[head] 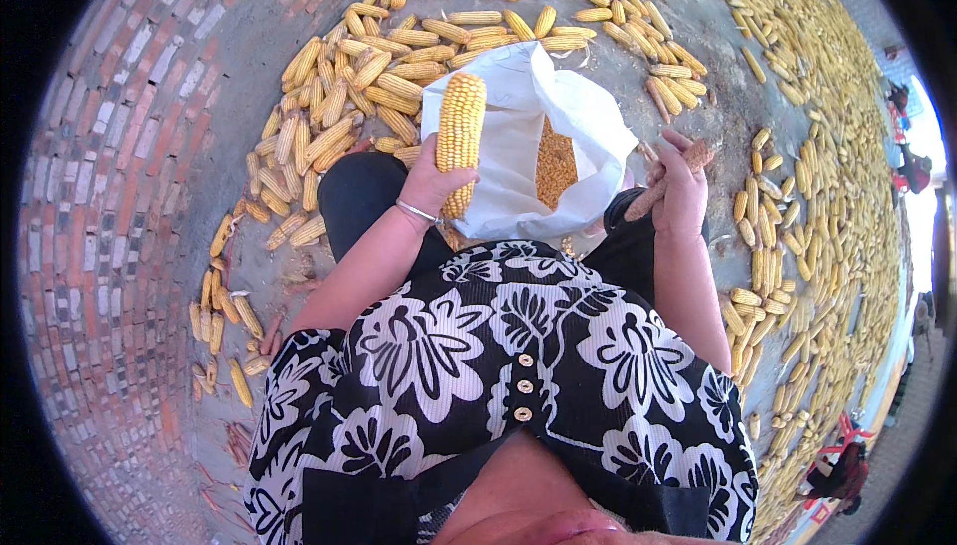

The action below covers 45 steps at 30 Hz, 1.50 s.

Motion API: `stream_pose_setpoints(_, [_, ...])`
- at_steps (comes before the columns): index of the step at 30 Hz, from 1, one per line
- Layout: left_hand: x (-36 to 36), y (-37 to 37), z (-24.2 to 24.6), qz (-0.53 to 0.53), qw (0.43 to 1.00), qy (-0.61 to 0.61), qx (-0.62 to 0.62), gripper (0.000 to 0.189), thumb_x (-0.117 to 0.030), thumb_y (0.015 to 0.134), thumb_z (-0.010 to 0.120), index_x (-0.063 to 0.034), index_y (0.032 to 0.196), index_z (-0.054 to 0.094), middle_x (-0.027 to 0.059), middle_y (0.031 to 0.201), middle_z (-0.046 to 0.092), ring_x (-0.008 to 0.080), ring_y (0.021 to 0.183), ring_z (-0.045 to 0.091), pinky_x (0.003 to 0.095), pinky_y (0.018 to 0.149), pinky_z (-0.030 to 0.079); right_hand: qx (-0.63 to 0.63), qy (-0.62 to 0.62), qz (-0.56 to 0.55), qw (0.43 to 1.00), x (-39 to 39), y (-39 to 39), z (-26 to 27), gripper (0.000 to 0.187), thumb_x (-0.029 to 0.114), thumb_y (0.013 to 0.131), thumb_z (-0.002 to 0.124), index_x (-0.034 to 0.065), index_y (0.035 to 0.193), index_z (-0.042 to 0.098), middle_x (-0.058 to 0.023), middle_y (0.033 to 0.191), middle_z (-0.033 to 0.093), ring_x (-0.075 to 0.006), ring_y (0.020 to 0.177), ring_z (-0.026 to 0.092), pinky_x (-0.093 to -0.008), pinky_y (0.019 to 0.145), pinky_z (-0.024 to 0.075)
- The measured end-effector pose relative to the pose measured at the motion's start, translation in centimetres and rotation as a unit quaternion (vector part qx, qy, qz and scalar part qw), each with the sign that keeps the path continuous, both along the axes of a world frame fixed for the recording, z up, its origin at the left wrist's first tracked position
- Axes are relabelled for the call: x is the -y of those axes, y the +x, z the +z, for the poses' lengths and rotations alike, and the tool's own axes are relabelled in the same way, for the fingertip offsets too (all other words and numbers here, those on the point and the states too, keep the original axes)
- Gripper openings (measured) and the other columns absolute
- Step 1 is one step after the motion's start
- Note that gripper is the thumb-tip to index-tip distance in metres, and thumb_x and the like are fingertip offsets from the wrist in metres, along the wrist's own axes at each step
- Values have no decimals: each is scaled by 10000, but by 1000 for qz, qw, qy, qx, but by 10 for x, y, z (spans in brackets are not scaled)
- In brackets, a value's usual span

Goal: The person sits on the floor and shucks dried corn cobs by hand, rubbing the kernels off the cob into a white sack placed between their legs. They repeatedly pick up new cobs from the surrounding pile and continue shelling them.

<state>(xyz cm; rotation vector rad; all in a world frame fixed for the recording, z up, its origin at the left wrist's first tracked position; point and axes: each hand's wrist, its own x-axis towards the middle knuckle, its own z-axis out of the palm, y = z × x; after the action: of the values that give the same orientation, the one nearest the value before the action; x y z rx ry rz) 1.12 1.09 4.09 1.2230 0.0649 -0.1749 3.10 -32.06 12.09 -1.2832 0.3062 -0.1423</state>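
Note:
My left hand (432, 184) grips a full ear of yellow corn (462, 122) by its lower part, holding it upright over the left rim of a white sack (501, 208). The sack stands open between my knees, with loose corn kernels (556, 171) visible inside. To the right of the sack, my right hand (682, 193) is closed around a bare, reddish-brown corn cob (644, 201). Both ends of the cob stick out of the fist, and the fingers hide its middle.
Corn ears (329, 104) are heaped on the concrete floor left of and beyond the sack. A wide spread of ears (837, 193) covers the right side. A brick wall (127, 171) rises on the left. People (837, 474) are at the far right edge.

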Motion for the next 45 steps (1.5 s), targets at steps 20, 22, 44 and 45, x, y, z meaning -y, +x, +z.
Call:
stream_pose_setpoints(20, [0,0,-36,-134,950,272,75,682,-254,651,785,-21,1179,422,114,959,595,196,866,592,339,748,488,-6,-114,424,898,-127,63,-14,411,170,869,631,-10,1234,580,-94,1180,613,-177,1072,570,-319,924,441])
stream_pose_setpoints(22, [3,-2,-35,-148,937,308,73,661,-255,636,774,-25,1152,429,139,931,607,239,850,612,360,740,493,-28,-179,439,880,-134,63,-21,354,172,866,640,-9,1169,617,-89,1113,636,-172,1028,584,-314,913,447])
stream_pose_setpoints(44, [12,1,-46,-161,902,399,26,663,-302,565,767,16,1055,454,230,880,643,386,838,637,415,760,512,-112,-322,334,879,-151,59,-66,242,205,827,674,11,970,694,-79,908,670,-175,823,622,-315,766,495])
stream_pose_setpoints(45, [12,1,-46,-158,899,407,33,661,-302,565,767,17,1051,453,231,880,642,387,840,636,417,762,512,-108,-314,321,887,-151,60,-68,237,199,822,676,4,956,693,-82,899,669,-177,812,624,-315,755,500])
